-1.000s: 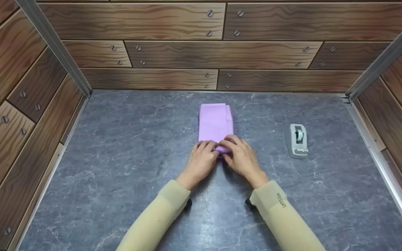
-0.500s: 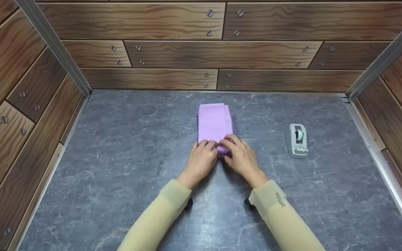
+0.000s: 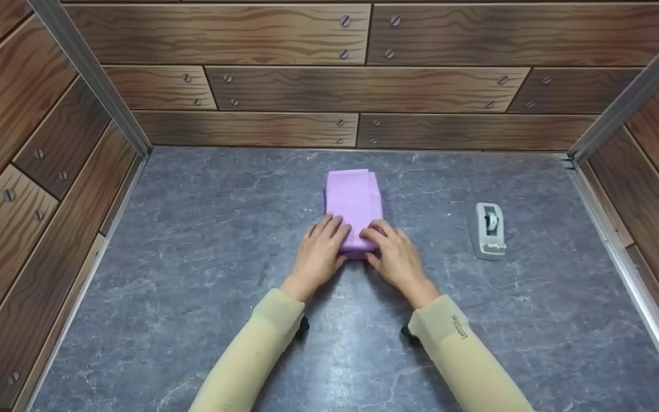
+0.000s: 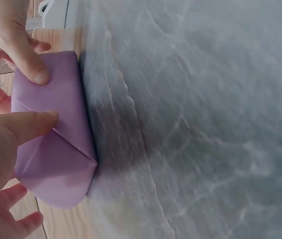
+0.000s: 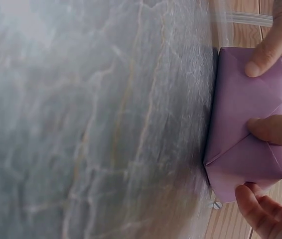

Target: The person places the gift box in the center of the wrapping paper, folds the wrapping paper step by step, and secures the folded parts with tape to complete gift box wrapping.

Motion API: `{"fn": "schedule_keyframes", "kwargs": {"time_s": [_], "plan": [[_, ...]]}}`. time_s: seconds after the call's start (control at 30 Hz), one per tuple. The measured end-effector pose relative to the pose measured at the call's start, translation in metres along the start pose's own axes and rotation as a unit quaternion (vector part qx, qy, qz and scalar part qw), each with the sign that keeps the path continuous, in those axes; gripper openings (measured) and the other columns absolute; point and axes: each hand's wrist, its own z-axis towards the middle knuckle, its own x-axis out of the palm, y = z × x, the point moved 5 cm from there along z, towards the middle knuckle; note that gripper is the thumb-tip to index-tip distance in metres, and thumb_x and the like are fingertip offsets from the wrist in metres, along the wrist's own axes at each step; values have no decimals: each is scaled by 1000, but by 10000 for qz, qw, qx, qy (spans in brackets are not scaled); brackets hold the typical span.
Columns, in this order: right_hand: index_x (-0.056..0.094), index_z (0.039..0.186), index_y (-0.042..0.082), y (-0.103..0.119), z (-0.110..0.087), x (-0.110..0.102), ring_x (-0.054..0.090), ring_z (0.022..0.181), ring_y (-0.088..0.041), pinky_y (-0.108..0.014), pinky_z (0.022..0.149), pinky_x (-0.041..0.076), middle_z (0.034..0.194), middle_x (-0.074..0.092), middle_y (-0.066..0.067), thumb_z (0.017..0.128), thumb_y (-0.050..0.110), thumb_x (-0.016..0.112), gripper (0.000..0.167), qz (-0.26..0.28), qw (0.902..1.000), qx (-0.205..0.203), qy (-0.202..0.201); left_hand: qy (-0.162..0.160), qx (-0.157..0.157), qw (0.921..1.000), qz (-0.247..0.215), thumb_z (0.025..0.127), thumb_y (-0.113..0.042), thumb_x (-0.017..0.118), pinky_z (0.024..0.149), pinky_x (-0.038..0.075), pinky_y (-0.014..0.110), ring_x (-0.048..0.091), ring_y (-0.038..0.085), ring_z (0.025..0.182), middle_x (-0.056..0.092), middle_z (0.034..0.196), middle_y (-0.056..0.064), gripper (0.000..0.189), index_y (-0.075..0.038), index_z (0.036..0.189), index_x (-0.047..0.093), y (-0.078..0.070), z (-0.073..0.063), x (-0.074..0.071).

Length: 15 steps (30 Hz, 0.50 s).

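Note:
A box wrapped in purple paper [image 3: 349, 197] lies on the table, its long side running away from me. Its near end carries folded triangular flaps with a diagonal seam, plain in both wrist views. My left hand [image 3: 318, 252] is at the near left corner, fingers over the top. In the left wrist view its thumb [image 4: 44, 119] presses the end flap beside the seam. At the near right corner my right hand [image 3: 395, 252] grips the box, curled fingers on top and thumb [image 5: 268, 128] on the end face. The palms hide parts of both sides.
To the right stands a grey tape dispenser [image 3: 489, 250] with a roll in it. The table [image 3: 221, 257] has a dark marbled surface. Wood-patterned walls [image 3: 295, 88] with metal corner posts [image 3: 100, 91] enclose it at the back and both sides.
My left hand has shifted left and slightly forward, its fingers spreading onto the top and uncovering the box's near end. The right hand and the box stay nearly in place.

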Motion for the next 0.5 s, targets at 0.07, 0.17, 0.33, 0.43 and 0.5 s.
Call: {"fn": "schedule_keyframes", "kwargs": {"time_s": [0.07,0.17,0.33,0.43,0.5], "plan": [[68,113,19,0,0,0,59,96,-33,-49,74,52,124,58,-3,75,11,84,42,13,10000,-9,-7,15,16,10000,34,80,-25,82,102,40,50,41,30,135,51,141,11,60,-12,133,57,1,1,1],[68,113,19,-1,0,1,59,98,-34,-50,75,52,124,58,-3,75,11,84,42,53,10000,-49,-10,-52,36,10000,63,81,-25,81,98,43,51,44,29,132,53,139,10,56,-13,131,59,1,2,2],[68,115,19,-4,-1,-2,59,100,-34,-50,80,51,125,58,-4,73,10,86,46,256,9994,-181,122,-175,107,9997,98,83,-27,80,92,47,52,46,29,129,54,136,9,50,-17,128,61,2,4,1],[69,117,18,-7,-1,-5,58,106,-33,-49,88,47,126,58,-5,72,4,85,49,552,9976,-323,268,-217,141,9996,98,82,-26,80,92,48,51,47,29,129,55,135,10,51,-17,129,62,2,3,1],[70,118,18,-9,-1,-6,57,111,-31,-48,92,45,126,58,-5,72,-1,83,51,746,9958,-407,352,-232,143,9996,54,81,-25,80,93,48,50,47,30,129,55,135,10,52,-17,129,62,3,2,1]]}}
